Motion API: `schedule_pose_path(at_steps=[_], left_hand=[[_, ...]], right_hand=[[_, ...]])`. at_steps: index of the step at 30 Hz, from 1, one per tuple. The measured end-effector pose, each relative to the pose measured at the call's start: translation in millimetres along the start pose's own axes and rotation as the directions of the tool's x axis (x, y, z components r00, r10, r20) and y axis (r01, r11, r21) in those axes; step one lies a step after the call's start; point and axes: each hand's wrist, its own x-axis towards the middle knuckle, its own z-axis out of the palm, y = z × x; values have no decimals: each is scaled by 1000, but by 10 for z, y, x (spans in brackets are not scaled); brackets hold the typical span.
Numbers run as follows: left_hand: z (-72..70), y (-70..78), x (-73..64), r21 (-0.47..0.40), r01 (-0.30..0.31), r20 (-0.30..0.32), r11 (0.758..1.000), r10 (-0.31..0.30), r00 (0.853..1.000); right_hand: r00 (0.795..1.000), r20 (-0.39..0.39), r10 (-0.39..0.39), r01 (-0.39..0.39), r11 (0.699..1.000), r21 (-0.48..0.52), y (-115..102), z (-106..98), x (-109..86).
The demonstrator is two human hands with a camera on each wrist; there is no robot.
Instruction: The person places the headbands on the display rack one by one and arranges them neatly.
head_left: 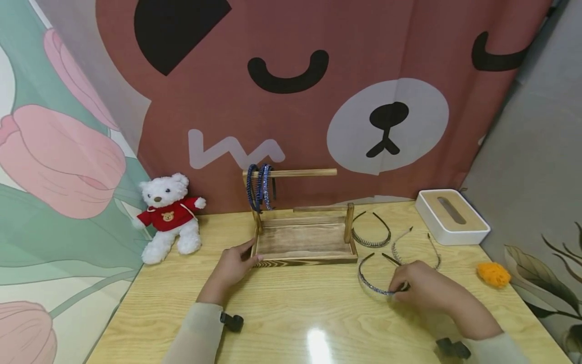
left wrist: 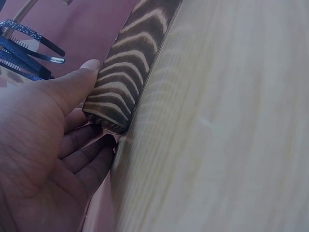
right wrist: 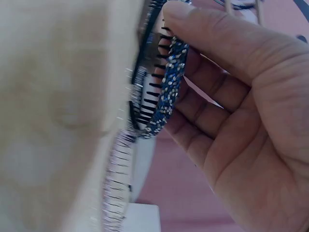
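Observation:
A wooden headband rack [head_left: 304, 262] stands at the table's middle, with a top bar and a tray below. My left hand [head_left: 233, 265] holds its front left corner; in the left wrist view the thumb lies on the striped wooden edge [left wrist: 123, 67] and the fingertips are by its end. My right hand [head_left: 425, 285] pinches a blue glittery headband [right wrist: 172, 79] with comb teeth, right of the rack and low over the table. Several blue headbands [head_left: 265, 189] hang at the left end of the bar.
Two more headbands lie right of the rack: a dark toothed one [head_left: 370, 244] and a thin one [head_left: 395, 248]. A white box with a wooden lid [head_left: 452, 215], an orange bundle [head_left: 493, 274] and a white teddy bear in red [head_left: 168, 217] stand around the table [head_left: 282, 313].

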Motion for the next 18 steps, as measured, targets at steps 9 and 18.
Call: schedule_pose_path(at_steps=[9, 18], left_hand=[[-5, 1, 14, -1, -11, -6, 1000, 11, 1000], [-11, 33, -35, -24, 13, 7, 1000, -13, 1000]], right_hand=[[962, -233, 140, -128, 990, 64, 76, -403, -7], [867, -382, 320, -162, 906, 392, 257, -451, 204]])
